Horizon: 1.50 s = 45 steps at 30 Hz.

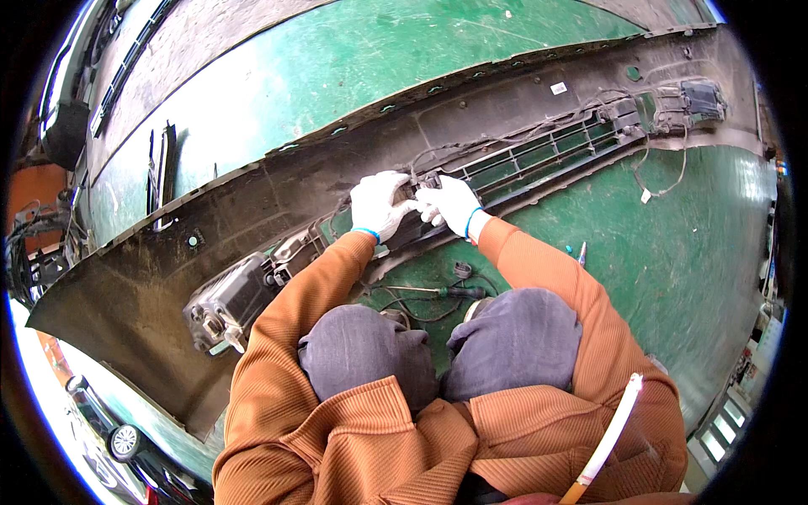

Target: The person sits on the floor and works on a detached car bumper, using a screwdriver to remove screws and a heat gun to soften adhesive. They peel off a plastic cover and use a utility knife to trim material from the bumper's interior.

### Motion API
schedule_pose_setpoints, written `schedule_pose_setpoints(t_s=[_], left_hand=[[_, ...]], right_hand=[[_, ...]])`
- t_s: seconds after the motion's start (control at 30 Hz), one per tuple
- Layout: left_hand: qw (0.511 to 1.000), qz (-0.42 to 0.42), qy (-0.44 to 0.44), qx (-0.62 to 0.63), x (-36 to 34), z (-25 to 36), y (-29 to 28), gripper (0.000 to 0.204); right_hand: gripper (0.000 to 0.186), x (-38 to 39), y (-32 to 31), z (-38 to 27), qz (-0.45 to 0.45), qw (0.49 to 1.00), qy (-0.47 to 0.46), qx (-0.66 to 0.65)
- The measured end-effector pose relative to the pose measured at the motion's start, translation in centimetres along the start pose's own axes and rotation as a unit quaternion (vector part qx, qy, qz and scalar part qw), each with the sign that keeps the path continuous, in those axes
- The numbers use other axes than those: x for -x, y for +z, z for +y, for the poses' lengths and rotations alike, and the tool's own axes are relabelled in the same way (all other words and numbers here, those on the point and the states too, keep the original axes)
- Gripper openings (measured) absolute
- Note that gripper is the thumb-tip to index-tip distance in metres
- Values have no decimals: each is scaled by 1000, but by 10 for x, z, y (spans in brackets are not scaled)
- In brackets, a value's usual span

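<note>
On the green floor [707,261], wiring [505,141] and grille [539,156] still sit in the face-down bumper [505,101], where left hand [379,204] and right hand [450,204] meet mid-length, fingers half-curled, their hold unclear.

Beyond a slim green-handled metal screwdriver [444,291], a long curved dark plastic bumper [320,170] is stretching left to right on green floor [673,252].

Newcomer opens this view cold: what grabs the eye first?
The long dark bumper running diagonally across the green floor, with the white-gloved left hand and right hand close together near its middle. Then the white cigarette jutting up at lower right, in front of the orange-brown jacket.
</note>
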<state>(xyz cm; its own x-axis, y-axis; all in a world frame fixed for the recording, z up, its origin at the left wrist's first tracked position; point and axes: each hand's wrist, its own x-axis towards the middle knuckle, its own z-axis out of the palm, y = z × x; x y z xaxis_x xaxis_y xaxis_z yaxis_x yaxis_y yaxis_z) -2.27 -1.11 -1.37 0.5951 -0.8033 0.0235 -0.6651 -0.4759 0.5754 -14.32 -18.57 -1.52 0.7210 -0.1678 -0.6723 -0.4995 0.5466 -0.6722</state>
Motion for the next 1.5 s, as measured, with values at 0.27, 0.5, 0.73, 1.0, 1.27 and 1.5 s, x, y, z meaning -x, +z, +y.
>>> schedule_pose_setpoints(t_s=[0.27,0.5,0.73,1.0,1.27,1.5], left_hand=[[996,-39,-17,72,-3,-3,-12,70],[983,-104,52,140,5,22,-45,83],[923,-131,-69,355,37,16,-50,53],[611,-223,-264,712,39,1,-42,51],[471,-212,-247,820,32,24,-56,52],[426,-194,-239,851,34,28,-60,62]], right_hand=[[20,14,2,-34,-14,998,-12,54],[25,53,-9,-24,-74,991,81,76],[38,60,19,-20,-151,978,94,110],[42,53,-17,-17,-85,990,49,97],[41,58,-41,15,-9,992,33,123],[41,67,-8,-54,-28,997,-32,61]])
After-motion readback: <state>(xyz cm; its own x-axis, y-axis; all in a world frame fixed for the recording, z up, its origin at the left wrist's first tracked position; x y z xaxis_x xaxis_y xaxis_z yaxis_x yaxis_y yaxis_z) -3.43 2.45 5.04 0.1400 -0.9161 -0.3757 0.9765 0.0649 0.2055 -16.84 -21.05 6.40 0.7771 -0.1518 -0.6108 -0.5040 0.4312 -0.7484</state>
